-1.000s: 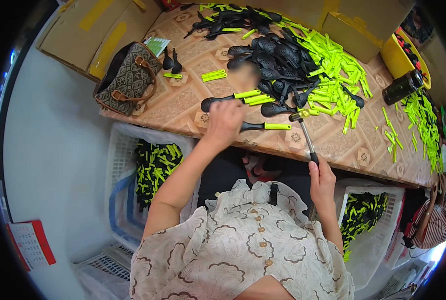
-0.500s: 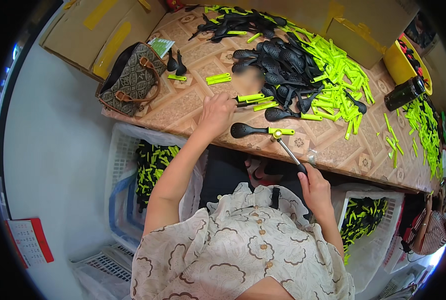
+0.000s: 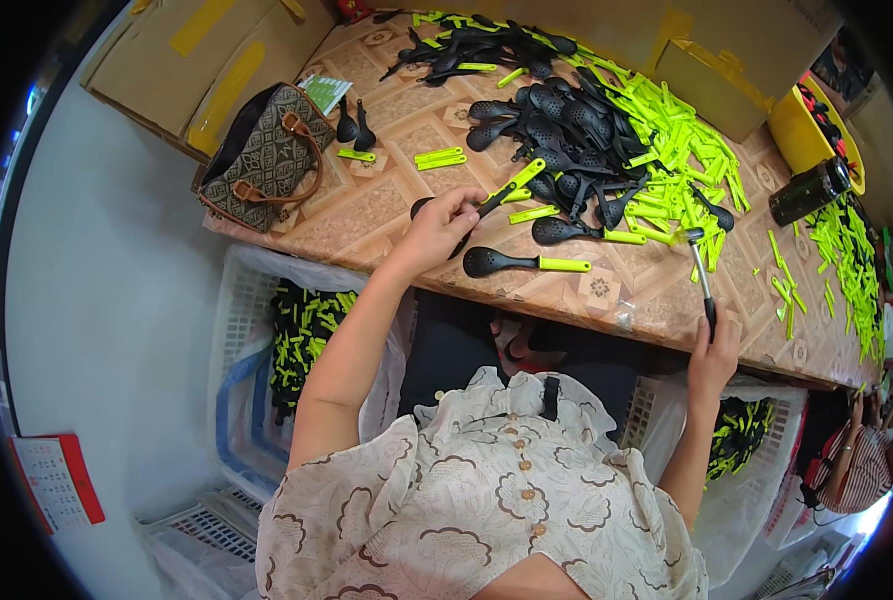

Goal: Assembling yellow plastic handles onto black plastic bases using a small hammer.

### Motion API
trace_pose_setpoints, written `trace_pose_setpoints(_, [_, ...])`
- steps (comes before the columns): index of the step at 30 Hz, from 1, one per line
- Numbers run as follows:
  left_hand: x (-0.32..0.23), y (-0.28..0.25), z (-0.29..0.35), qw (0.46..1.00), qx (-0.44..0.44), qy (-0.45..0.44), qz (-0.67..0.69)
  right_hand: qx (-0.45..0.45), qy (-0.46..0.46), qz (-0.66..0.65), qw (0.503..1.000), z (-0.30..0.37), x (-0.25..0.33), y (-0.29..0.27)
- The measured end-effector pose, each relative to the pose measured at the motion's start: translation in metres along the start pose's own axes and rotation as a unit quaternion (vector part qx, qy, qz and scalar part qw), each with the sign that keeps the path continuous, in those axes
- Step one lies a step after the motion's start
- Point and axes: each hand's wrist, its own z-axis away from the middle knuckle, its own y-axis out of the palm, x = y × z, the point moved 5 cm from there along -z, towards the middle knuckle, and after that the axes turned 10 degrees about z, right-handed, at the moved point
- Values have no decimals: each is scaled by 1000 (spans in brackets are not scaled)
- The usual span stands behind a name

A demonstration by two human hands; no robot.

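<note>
Pinching a green-ended black utensil (image 3: 524, 178) in the left hand (image 3: 441, 229), over the table (image 3: 657, 290) at one o'clock. Clasping a hammer (image 3: 703, 271) by its dark handle (image 3: 711, 310) in the right hand (image 3: 717, 360), at three o'clock.

Utensil (image 3: 512, 188), black with green handle: lower end partly masked by left hand (image 3: 442, 228). Dark shape (image 3: 421, 207) alongside: same piece or another, cannot tell. Hammer (image 3: 702, 272): grip end lost inside right hand (image 3: 714, 355). Cardboard boxes (image 3: 147, 60), 2: cropped by top edge. Calendar (image 3: 52, 485): print too small.
</note>
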Motion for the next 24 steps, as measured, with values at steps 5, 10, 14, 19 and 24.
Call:
trace_pose_setpoints(5, [-7,8,14,936,59,-81,336,-1,-25,42,999,-12,-35,26])
trace_pose_setpoints(10, [-13,-1,24,888,46,-76,451,-29,-62,57,996,-45,6,12])
trace_pose_setpoints(14, [-18,-6,33,867,40,-60,493,-67,-260,-166,949,-73,136,0])
trace_pose_setpoints(19, [-32,-4,34,846,63,-44,528,11,-377,-191,906,-85,239,69])
trace_pose_setpoints(24, [-33,-7,42,914,-34,-90,393,109,-376,-85,916,-99,250,103])
